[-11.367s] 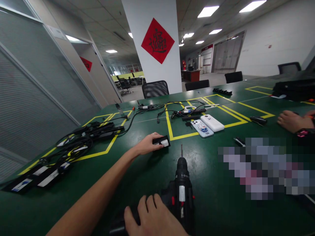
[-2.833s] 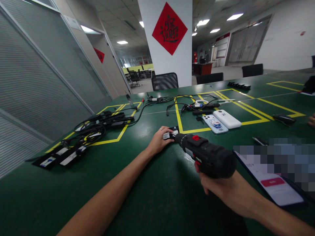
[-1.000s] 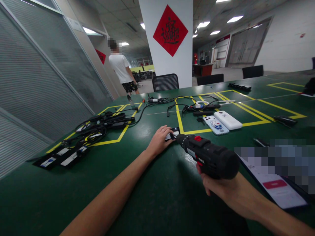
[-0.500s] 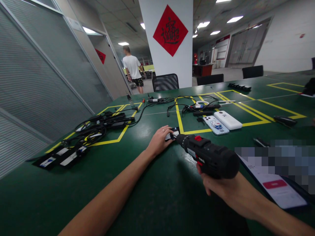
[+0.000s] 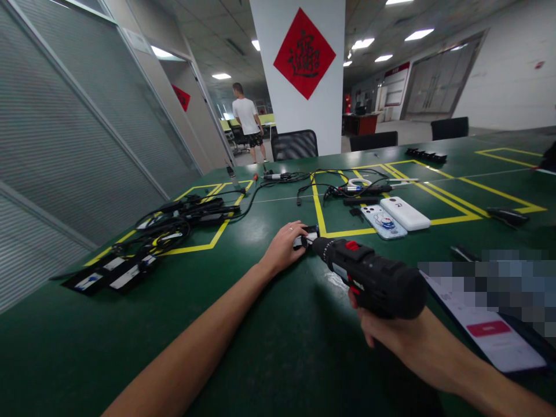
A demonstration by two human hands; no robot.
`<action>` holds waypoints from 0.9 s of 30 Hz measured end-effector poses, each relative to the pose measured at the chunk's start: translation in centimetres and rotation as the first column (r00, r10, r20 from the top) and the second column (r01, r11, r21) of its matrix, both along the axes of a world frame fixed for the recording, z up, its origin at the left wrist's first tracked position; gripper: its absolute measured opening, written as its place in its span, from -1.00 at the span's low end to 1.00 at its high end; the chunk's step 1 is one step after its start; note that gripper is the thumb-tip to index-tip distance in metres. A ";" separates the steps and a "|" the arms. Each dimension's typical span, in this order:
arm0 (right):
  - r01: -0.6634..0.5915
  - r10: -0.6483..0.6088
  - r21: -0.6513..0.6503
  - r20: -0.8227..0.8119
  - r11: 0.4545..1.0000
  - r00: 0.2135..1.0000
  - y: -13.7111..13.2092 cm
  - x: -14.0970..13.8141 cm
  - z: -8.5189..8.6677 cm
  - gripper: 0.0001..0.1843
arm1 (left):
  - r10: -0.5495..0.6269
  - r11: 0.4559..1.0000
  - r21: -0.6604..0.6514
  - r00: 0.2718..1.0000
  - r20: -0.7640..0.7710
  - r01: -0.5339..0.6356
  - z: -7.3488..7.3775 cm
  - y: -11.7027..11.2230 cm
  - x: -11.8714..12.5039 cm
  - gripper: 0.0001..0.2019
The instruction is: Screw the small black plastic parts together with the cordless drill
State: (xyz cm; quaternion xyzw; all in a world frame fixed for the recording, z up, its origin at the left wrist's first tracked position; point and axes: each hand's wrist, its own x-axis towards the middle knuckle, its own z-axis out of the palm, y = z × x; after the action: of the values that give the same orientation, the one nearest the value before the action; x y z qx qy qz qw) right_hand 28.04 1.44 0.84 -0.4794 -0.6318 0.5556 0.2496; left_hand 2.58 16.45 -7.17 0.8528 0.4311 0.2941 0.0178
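My left hand (image 5: 283, 248) rests on the green table (image 5: 278, 341), its fingers closed on a small black and white part (image 5: 306, 236) that lies flat there. My right hand (image 5: 397, 336) grips a black cordless drill (image 5: 373, 278) with red buttons. The drill points away from me, and its tip meets the small part right beside my left fingers. Most of the part is hidden behind my fingers and the drill's chuck.
Two phones (image 5: 393, 215) lie inside a yellow taped square. Tangled black cables and adapters (image 5: 174, 223) cover the left side, with flat black strips (image 5: 108, 277) nearer the edge. A phone with a lit screen (image 5: 486, 336) lies at the right. A person (image 5: 247, 121) stands far back.
My hands and the drill have stayed nearly still on the small part. The person in the background has walked to the right, further away.
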 end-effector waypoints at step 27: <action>0.002 -0.002 0.011 0.005 1.000 1.000 0.2 0.2 -0.4 -0.86 | -0.040 0.998 -0.038 0.995 0.089 0.043 -0.1 0.1 0.0 -0.71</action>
State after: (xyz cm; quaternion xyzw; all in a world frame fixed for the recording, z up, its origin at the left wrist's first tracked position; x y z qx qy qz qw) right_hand 28.22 1.60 0.44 -0.4801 -0.6348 0.5509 0.2513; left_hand 2.53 16.58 -7.30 0.8473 0.4178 0.3225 0.0598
